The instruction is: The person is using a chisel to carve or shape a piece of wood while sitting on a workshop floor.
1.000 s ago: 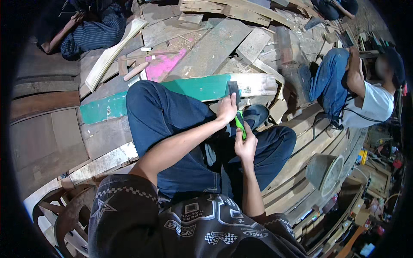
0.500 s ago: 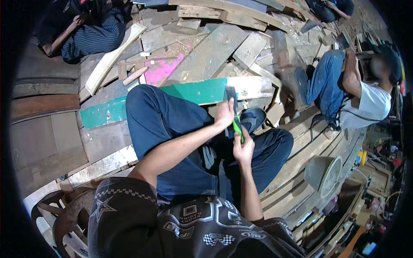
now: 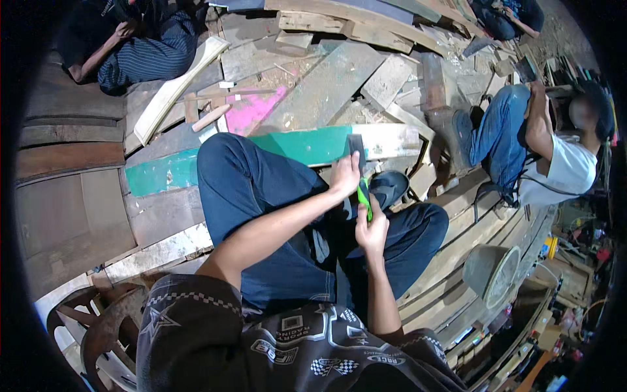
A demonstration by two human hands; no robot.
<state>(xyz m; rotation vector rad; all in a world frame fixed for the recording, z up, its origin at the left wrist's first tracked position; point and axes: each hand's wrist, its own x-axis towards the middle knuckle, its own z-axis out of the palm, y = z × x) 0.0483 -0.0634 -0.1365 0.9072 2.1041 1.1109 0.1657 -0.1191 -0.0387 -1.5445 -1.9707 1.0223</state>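
Observation:
A chisel [image 3: 356, 143] with a broad, flat, dark blade and a green-and-black handle is held in both my hands above my lap. My left hand [image 3: 344, 175] is closed around the lower blade, near where it meets the handle. Lower down and to the right, my right hand [image 3: 372, 230] wraps the green handle. The blade's square end points away from me, over a long board [image 3: 307, 143] painted green with a white right part. Whether the blade touches that board I cannot tell. My bent knees and a dark sandal [image 3: 392, 189] surround the hands.
A wooden mallet-like stick [image 3: 211, 117] lies beyond my left knee, beside a pink-painted piece [image 3: 253, 112]. Loose planks [image 3: 333, 81] and chips cover the far floor. A person in jeans [image 3: 506, 130] sits at right, others farther back. A tilted bucket [image 3: 486, 273] stands lower right.
The whole view has shifted slightly, so the scene sits a little lower and further right. Both my hands keep their hold on the chisel, with little visible movement.

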